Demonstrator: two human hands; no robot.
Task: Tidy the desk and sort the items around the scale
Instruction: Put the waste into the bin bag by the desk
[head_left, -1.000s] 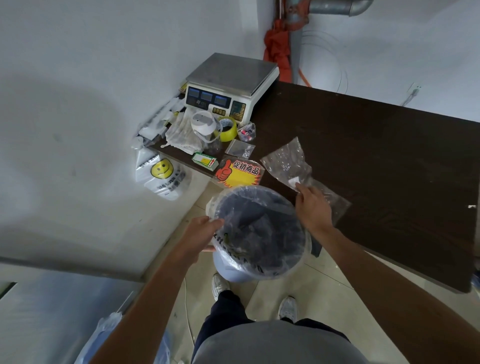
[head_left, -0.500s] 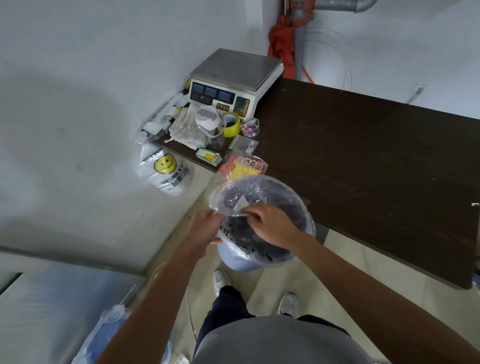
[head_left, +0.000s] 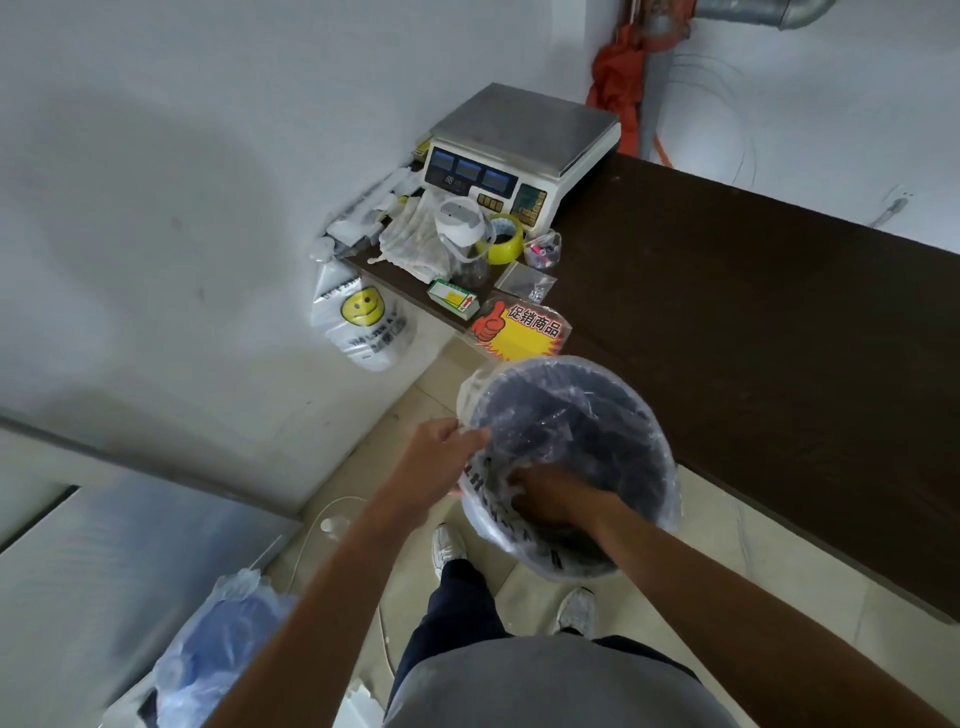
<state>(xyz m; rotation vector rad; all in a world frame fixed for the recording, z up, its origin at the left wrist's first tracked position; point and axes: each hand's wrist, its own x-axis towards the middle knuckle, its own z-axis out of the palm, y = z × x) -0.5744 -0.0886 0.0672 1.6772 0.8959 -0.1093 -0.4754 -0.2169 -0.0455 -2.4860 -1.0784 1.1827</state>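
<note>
Scale (head_left: 524, 156) sits at the far left corner of the dark surface (head_left: 753, 322), well beyond the hands. Nearest, a lined bin (head_left: 571, 467) is held off the floor just in front of the surface's near edge. The left hand (head_left: 436, 462) pinches the clear liner at the bin's left rim; the right hand (head_left: 545, 493) is sunk inside the bin among crumpled plastic, and whether its fingers are curled or spread I cannot tell. Just past the bin's far rim, a yellow and red promo sign (head_left: 524, 327) lies at the surface's near left edge, slightly overhanging. Beyond it come a small green box (head_left: 453, 297), a small clear bag (head_left: 527, 283), a clear jar with a white lid (head_left: 462, 239), a yellow tape roll (head_left: 505, 239) and white cloth (head_left: 410, 241), all crowded against the scale's front. A smiley-face bag (head_left: 363, 327) hangs below the surface's left end. To the right of the scale the surface stretches bare out to its far edge along the wall
</note>
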